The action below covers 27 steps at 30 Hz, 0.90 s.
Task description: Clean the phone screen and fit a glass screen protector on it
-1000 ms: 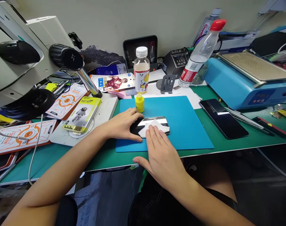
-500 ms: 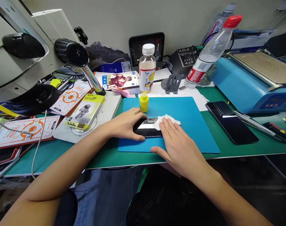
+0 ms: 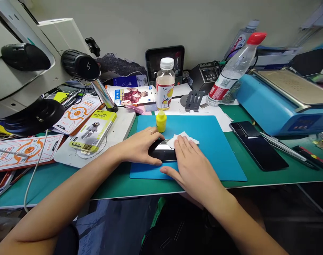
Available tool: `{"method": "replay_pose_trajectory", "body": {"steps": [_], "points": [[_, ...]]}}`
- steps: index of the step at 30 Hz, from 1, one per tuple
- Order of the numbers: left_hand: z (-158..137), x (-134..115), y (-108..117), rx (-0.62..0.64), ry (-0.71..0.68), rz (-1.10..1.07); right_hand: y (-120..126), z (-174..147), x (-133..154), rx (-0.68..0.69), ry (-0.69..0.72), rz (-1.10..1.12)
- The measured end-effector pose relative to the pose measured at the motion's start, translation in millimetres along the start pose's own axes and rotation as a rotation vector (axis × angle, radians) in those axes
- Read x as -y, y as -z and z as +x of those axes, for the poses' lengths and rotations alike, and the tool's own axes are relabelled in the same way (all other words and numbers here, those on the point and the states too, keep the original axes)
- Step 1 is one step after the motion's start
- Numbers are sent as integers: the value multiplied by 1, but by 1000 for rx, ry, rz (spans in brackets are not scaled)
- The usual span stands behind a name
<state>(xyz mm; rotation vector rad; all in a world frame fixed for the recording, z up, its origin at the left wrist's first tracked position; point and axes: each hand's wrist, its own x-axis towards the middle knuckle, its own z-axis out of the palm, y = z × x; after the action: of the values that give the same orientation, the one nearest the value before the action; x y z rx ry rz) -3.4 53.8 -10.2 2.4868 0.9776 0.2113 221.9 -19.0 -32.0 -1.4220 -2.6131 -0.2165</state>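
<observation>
On the blue mat (image 3: 211, 152) lies a phone (image 3: 165, 155) with a dark, glossy surface facing up and a bright reflection across it. My left hand (image 3: 140, 146) grips the phone's left end, thumb along the near edge and fingers at the far edge. A crumpled white tissue (image 3: 187, 136) is under the fingers of my right hand (image 3: 192, 161), which are held together and press it onto the phone's right part. That part of the phone is hidden. Just beyond the left fingertips stands a small yellow bottle (image 3: 161, 122).
A microscope (image 3: 31, 78) overhangs the left side, above a yellow battery pack (image 3: 94, 130). Behind the mat stand a juice bottle (image 3: 165, 85) and a leaning red-capped bottle (image 3: 227, 78). Rightward are another phone (image 3: 259, 147), tweezers (image 3: 289, 150) and a blue heating plate (image 3: 281, 102).
My right hand has slid the tissue slightly left across the phone. My left hand keeps its grip. The whole view has shifted a little.
</observation>
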Motion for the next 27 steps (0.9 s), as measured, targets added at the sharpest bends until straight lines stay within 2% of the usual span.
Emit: {"method": "replay_pose_trajectory", "body": {"steps": [4, 9, 15, 20, 27], "points": [[0, 2, -3, -3, -11, 4, -1, 12, 26, 19, -7, 91], [-2, 5, -9, -40, -27, -11, -3, 2, 41, -20, 82, 156], [-2, 4, -7, -3, -1, -6, -1, 2, 10, 73, 47, 189], [-2, 3, -5, 28, -18, 4, -3, -2, -4, 51, -11, 197], [-2, 3, -4, 31, 8, 19, 1, -25, -21, 39, -50, 94]]}}
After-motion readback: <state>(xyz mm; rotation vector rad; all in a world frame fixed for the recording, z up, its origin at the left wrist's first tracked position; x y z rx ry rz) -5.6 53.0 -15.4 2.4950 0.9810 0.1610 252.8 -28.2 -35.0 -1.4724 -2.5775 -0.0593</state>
